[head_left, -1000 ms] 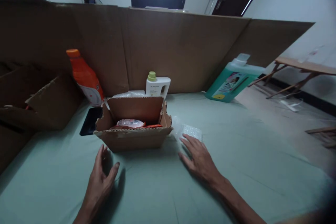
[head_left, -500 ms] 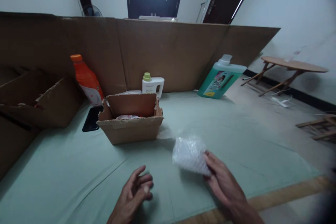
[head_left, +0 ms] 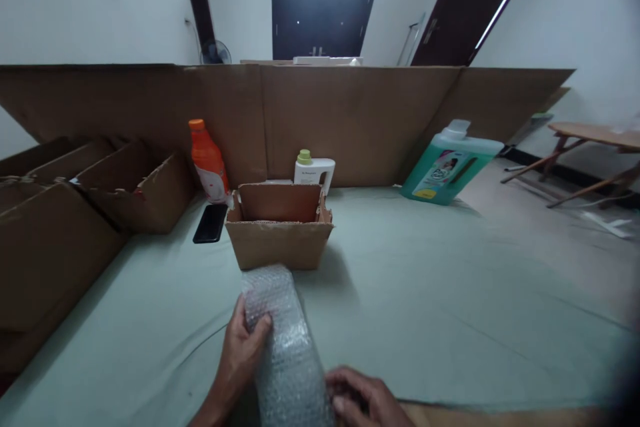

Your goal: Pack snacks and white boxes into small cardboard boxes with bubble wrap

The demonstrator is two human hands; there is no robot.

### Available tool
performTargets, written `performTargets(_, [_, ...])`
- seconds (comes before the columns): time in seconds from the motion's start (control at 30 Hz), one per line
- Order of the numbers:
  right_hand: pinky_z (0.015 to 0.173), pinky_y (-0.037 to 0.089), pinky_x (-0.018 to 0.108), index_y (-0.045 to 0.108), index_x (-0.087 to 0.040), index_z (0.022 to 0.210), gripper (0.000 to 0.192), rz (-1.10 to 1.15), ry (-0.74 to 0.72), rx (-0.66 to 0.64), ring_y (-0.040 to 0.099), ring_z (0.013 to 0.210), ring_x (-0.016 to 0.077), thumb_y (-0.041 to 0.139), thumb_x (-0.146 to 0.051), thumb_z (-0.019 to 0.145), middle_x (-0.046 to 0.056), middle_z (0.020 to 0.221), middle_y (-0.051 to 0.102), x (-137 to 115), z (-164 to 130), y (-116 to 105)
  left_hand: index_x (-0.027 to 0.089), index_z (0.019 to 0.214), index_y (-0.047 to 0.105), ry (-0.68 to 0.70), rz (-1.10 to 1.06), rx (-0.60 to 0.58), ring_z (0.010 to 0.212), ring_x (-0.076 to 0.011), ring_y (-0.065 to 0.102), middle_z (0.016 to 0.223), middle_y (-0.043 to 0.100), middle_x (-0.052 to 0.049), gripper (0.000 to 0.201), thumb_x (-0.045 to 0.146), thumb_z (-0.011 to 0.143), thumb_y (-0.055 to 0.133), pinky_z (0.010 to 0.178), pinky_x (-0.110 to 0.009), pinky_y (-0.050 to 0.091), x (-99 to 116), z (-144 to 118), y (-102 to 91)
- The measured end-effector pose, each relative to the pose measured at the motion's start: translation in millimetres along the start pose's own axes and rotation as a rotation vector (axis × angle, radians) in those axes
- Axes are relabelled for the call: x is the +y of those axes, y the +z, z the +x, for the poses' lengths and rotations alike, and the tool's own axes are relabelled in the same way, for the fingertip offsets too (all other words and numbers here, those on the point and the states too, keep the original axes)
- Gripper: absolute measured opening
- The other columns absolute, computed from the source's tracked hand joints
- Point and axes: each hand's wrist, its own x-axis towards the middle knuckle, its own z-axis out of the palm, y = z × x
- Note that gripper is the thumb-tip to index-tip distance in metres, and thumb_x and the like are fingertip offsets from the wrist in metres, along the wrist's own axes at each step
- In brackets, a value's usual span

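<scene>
Bubble-wrapped clear bundle (head_left: pixel 287 340), gripped a moment ago by the right hand (head_left: pixel 367 400) alone, now lies lengthwise between both hands before the small open cardboard box (head_left: pixel 279 227); left hand (head_left: pixel 240 353) fingers clasp its side, right fingers curl against its near end.

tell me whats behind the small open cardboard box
Right behind the small cardboard box stands a white bottle with a green cap, its lower part hidden by the box. Further back is the brown cardboard wall. An orange bottle stands back-left.
</scene>
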Motion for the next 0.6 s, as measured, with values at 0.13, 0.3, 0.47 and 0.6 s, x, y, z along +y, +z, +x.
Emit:
performTargets(0.13, [0.086,0.054,0.043,0.072,-0.021,0.108,0.037,-0.355,-0.111,0.195,0.070,0.092,0.0275,0.054,-0.047,0.089,0.012,0.105,0.075,-33,46,-38,0.011,0.142,0.040,0.094,0.165,-0.018,0.118,-0.0287,0.061,0.126,0.062,-0.017,0.082,0.049,0.075,0.066,0.102,-0.039,0.046,-5,29,-29.9])
performTargets(0.3, [0.091,0.053,0.051,0.061,-0.015,0.127,0.059,-0.433,-0.167,0.306,0.067,0.109,0.0339,0.062,-0.047,0.078,0.019,0.127,0.068,-35,123,-69,0.010,0.151,0.029,0.073,0.297,0.050,0.104,-0.0259,0.064,0.111,0.062,-0.011,0.092,0.052,0.077,0.063,0.094,-0.041,0.048,-5,42,-42.6])
performTargets(0.47, [0.096,0.051,0.047,0.049,-0.015,0.139,0.071,-0.365,-0.301,0.306,0.064,0.114,0.0315,0.067,-0.043,0.076,0.017,0.131,0.065,-29,170,-57,0.016,0.148,0.038,0.143,0.365,0.071,0.106,-0.0243,0.062,0.116,0.063,-0.010,0.077,0.043,0.080,0.062,0.095,-0.038,0.047,-1,56,-35.9])
performTargets(0.6, [0.082,0.055,0.041,0.056,-0.015,0.127,0.061,-0.398,-0.288,0.373,0.067,0.101,0.0304,0.068,-0.044,0.074,0.013,0.115,0.072,-31,191,-52,0.018,0.134,0.052,0.241,0.354,0.071,0.116,-0.0251,0.060,0.128,0.064,-0.011,0.055,0.031,0.082,0.059,0.099,-0.037,0.045,-3,70,-21.7])
